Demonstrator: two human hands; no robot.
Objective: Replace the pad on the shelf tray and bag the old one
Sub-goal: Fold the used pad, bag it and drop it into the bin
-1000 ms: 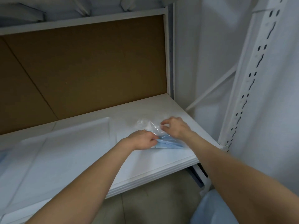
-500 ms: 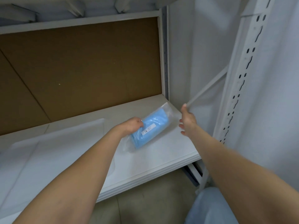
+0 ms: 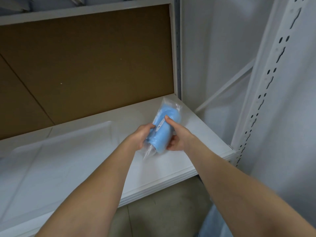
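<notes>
A folded blue pad in a clear plastic bag [image 3: 163, 129] is held up above the right part of the white shelf [image 3: 171, 161]. My left hand [image 3: 142, 136] grips the bag's near left side. My right hand [image 3: 176, 135] holds its right side, thumb lying across the top near a small white label. The bag's loose clear end hangs below my left hand. A shallow white tray [image 3: 56, 161] lies on the shelf to the left, with a white lining in it.
A brown board [image 3: 89, 65] backs the shelf. White perforated uprights [image 3: 266, 86] and a diagonal brace [image 3: 225, 88] stand to the right. Grey floor [image 3: 162, 212] shows below the shelf's front edge.
The bagged blue pad was lifted off the shelf by my left hand and turned more upright. My right hand, which had let go, came back and took hold of its right side.
</notes>
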